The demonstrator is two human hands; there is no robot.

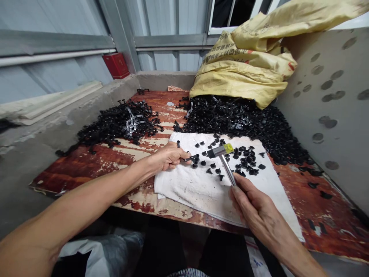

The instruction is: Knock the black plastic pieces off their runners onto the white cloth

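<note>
My right hand [253, 204] is wrapped round the metal handle of a small mallet [227, 165]. The mallet's head, black at one end and yellow at the other, is raised over a white cloth [178, 188]. At the cloth's left edge, my left hand [172, 156] pinches a black branched plastic part [195, 158]; its exact kind is unclear and my fingers hide some of it. Several small black stud-like pieces with round flat heads [245, 157] lie scattered on the cloth, between and beyond my hands.
A heap of black parts [121, 123] lies at the left of the worn red board [138, 202]. A bigger pile [225, 119] spills from a yellow woven sack [245, 73] at the back right. A low concrete ledge [72, 111] borders the left; a spotted pale panel [331, 104] stands at the right.
</note>
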